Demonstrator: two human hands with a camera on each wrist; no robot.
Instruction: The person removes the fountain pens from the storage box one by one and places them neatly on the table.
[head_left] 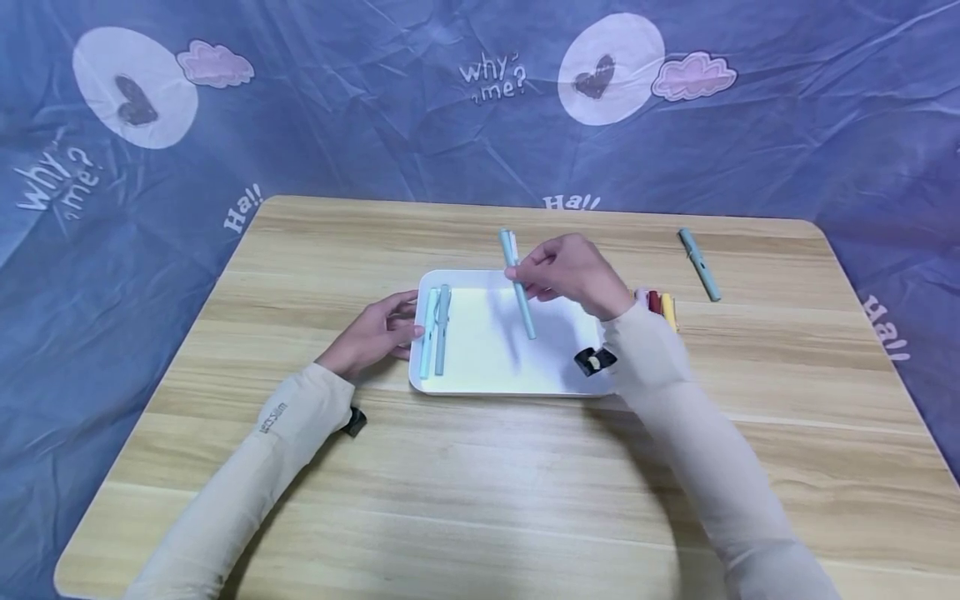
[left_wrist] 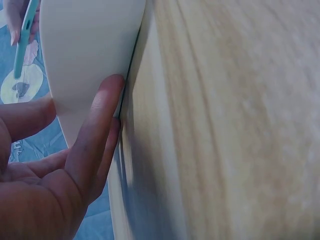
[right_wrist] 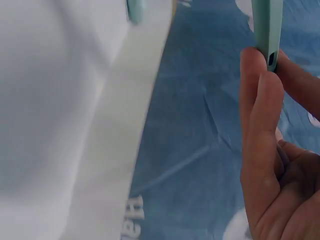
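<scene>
A white tray (head_left: 487, 379) lies on the table. My left hand (head_left: 375, 333) holds its left end, thumb at the rim and fingers against the outer wall (left_wrist: 90, 45). Inside the tray's left side, a pale turquoise pen (head_left: 429, 337) and a grey-blue pen (head_left: 442, 337) lie side by side. Above the tray's middle, my right hand (head_left: 573, 271) pinches a light teal pen (head_left: 524, 310) between thumb and fingertips. The pen is tilted, its lower end pointing toward the tray floor. In the right wrist view, the fingertips press on the pen (right_wrist: 267, 25) near a small dark slot.
Another teal pen (head_left: 699, 265) lies on the table (head_left: 480, 500) at the back right. Beside the tray's right end, a dark red item (head_left: 655, 301) and a yellow item (head_left: 668, 308) show partly behind my right sleeve. A blue printed cloth (head_left: 390, 125) hangs behind the table.
</scene>
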